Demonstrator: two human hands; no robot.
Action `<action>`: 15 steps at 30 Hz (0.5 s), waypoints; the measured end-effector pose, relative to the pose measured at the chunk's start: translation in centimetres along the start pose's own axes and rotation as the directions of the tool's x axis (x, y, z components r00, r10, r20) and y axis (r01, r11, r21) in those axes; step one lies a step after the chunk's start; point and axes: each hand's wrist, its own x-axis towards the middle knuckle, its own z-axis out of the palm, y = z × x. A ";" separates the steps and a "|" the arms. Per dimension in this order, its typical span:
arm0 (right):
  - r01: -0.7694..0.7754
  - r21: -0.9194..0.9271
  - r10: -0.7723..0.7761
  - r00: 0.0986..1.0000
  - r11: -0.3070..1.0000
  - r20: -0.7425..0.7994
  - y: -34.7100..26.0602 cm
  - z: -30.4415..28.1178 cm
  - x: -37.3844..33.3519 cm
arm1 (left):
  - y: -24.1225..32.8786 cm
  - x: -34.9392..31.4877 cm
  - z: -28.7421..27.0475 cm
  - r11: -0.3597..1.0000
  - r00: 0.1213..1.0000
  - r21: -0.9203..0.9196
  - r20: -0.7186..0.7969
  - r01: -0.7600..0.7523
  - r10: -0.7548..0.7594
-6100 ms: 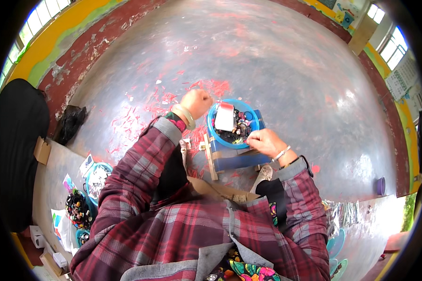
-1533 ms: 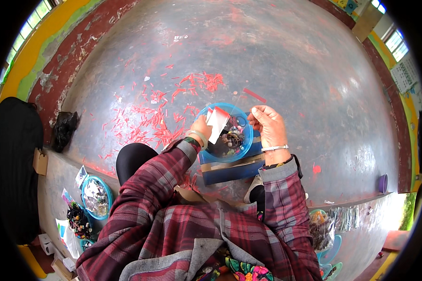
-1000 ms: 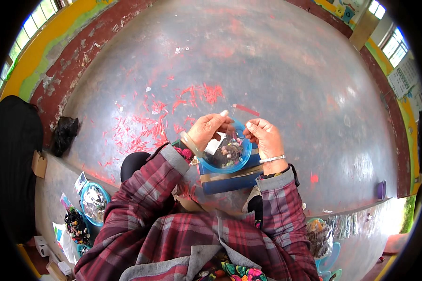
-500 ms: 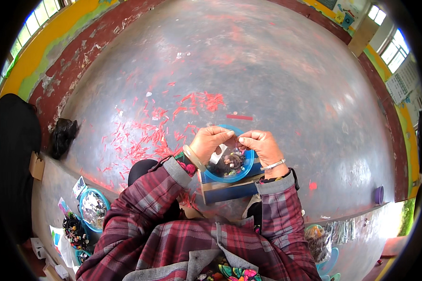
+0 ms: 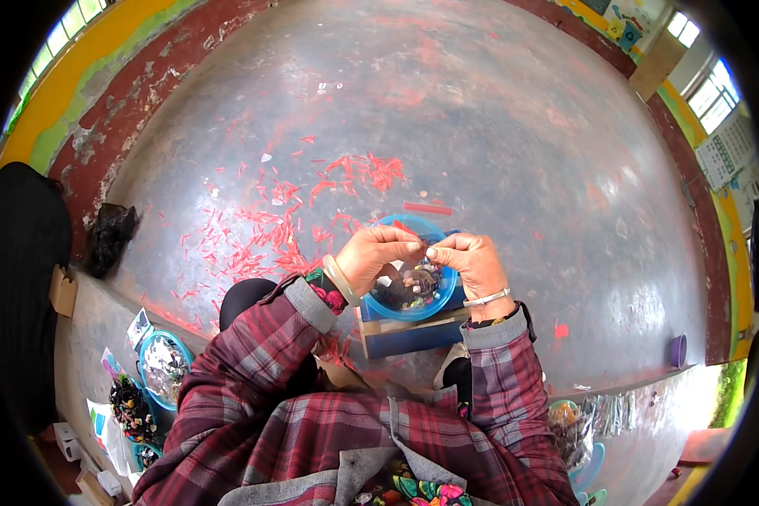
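Observation:
My left hand [image 5: 373,260] and my right hand [image 5: 474,263] meet above a blue plastic basin [image 5: 396,315]. Thumb and forefinger are pinched together on both hands, with the tips almost touching. What lies between them is too small to make out. A small red piece [image 5: 403,227] shows just behind the left fingertips; whether it is held I cannot tell. In the basin lie a dark heap of small beads [image 5: 415,287] in mixed colours and something white, partly hidden by my left hand. The basin rests on a low blue wooden stool [image 5: 413,340].
Red paper-like scraps [image 5: 253,249] litter the floor ahead and left, with a longer red strip [image 5: 428,208] beyond the basin. More basins [image 5: 187,358] stand at lower left, beside a black bag [image 5: 112,239]. Plastic-wrapped goods [image 5: 569,434] and a purple cup [image 5: 678,351] are at right.
A small red piece now shows behind the left fingertips, where blue rim was visible before. Both hands keep their pinch in nearly the same place. The view has shifted slightly.

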 end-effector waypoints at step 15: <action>0.076 -0.019 -0.075 0.996 0.997 0.057 0.8 -0.7 0.0 | -0.5 0.1 0.2 0.999 0.999 -0.018 0.038 0.029 -0.028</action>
